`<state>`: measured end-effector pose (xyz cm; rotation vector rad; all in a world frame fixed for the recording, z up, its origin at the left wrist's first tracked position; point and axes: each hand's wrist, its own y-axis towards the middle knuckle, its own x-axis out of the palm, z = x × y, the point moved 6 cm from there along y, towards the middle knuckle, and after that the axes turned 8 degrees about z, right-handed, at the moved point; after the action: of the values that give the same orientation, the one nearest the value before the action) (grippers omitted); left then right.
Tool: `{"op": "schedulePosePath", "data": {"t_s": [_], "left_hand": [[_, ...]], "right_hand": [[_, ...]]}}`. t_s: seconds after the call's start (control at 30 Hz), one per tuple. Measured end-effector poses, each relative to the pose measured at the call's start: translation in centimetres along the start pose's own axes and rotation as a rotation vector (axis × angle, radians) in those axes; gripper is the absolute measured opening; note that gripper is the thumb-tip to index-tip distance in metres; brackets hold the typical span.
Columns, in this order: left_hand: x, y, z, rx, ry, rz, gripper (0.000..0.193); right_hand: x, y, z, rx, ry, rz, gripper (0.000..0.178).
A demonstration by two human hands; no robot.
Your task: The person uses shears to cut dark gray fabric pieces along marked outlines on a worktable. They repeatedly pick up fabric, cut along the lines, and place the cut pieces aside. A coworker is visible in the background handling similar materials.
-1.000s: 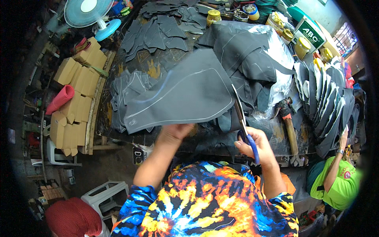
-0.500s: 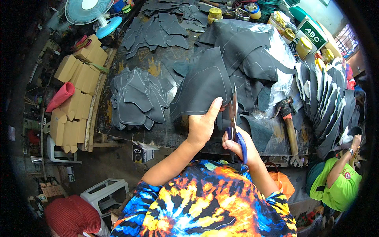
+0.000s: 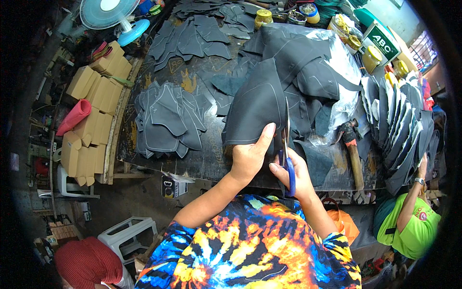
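A dark grey leather piece (image 3: pixel 255 106) with a pale outline drawn on it is held up over the table's front. My left hand (image 3: pixel 250 151) grips its lower edge, thumb on top and fingers underneath. In my right hand (image 3: pixel 294 176) is a pair of scissors (image 3: pixel 289 164) with blue handles. Their blades point away from me along the right edge of the leather and look nearly closed. Left of the held leather lies a pile of cut grey pieces (image 3: pixel 166 120). Behind it, larger marked leather sheets (image 3: pixel 308 60) lie heaped on silvery plastic.
A hammer (image 3: pixel 353 159) lies to the right, near a row of stacked black-and-white pieces (image 3: pixel 397 115). Yellow-lidded jars (image 3: pixel 371 59) stand at the back right. Cardboard boxes (image 3: pixel 91 125) line the left. A co-worker in a green shirt (image 3: pixel 411 224) reaches in at the right.
The held leather has shifted right and curled more, with my left hand slightly right too. The scissors have turned more upright and their blades have come together. The co-worker's hand has moved.
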<state>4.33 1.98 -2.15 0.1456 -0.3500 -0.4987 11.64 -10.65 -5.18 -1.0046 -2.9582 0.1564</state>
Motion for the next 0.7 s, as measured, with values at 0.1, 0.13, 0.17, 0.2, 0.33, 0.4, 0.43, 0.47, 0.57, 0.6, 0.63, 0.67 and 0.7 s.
{"op": "schedulePosePath", "data": {"t_s": [0.1, 0.13, 0.17, 0.2, 0.33, 0.4, 0.43, 0.47, 0.57, 0.6, 0.63, 0.67, 0.7], "left_hand": [[-0.1, -0.2, 0.1, -0.005, -0.003, -0.015, 0.025], [-0.2, -0.2, 0.0, -0.014, 0.005, -0.01, 0.025], [-0.1, -0.2, 0.1, -0.003, -0.015, -0.019, 0.026], [-0.1, -0.1, 0.1, -0.005, -0.036, -0.014, 0.027], [-0.5, 0.3, -0.8, -0.191, -0.348, 0.111, 0.029], [-0.5, 0.3, -0.4, -0.144, -0.241, 0.099, 0.025], [-0.5, 0.3, -0.1, -0.118, -0.189, 0.094, 0.024], [-0.3, 0.0, 0.3, -0.06, -0.126, 0.066, 0.023], [0.3, -1.2, 1.2, 0.041, 0.057, -0.016, 0.023], [0.3, -1.3, 1.2, 0.034, 0.053, -0.018, 0.022], [0.3, -1.4, 1.0, 0.0, 0.02, -0.005, 0.022], [0.3, -1.4, 1.0, -0.008, -0.018, 0.0, 0.022], [0.2, -1.3, 0.9, -0.023, -0.05, 0.013, 0.021]], "right_hand": [[-0.4, -0.4, 0.3, 0.049, 0.005, 0.002, 0.024], [-0.5, -0.6, 0.4, 0.058, 0.008, 0.003, 0.024], [-0.5, -0.7, 0.5, 0.08, 0.003, 0.004, 0.024], [-0.6, -0.9, 0.5, 0.078, 0.016, 0.001, 0.023], [-0.5, -1.4, 0.8, 0.139, 0.062, -0.016, 0.023], [-0.5, -1.2, 0.6, 0.145, 0.08, -0.02, 0.021], [-0.4, -0.9, 0.5, 0.131, 0.082, -0.017, 0.02], [-0.4, -0.7, 0.3, 0.118, 0.084, -0.014, 0.019], [-0.7, 0.3, -0.7, 0.025, 0.159, -0.022, 0.022], [-0.8, 0.5, -0.9, 0.008, 0.149, -0.035, 0.028], [-0.8, 0.5, -0.9, 0.001, 0.127, -0.025, 0.025], [-0.8, 0.6, -0.9, -0.006, 0.103, -0.016, 0.023], [-0.8, 0.5, -0.8, -0.008, 0.084, -0.012, 0.021]]}}
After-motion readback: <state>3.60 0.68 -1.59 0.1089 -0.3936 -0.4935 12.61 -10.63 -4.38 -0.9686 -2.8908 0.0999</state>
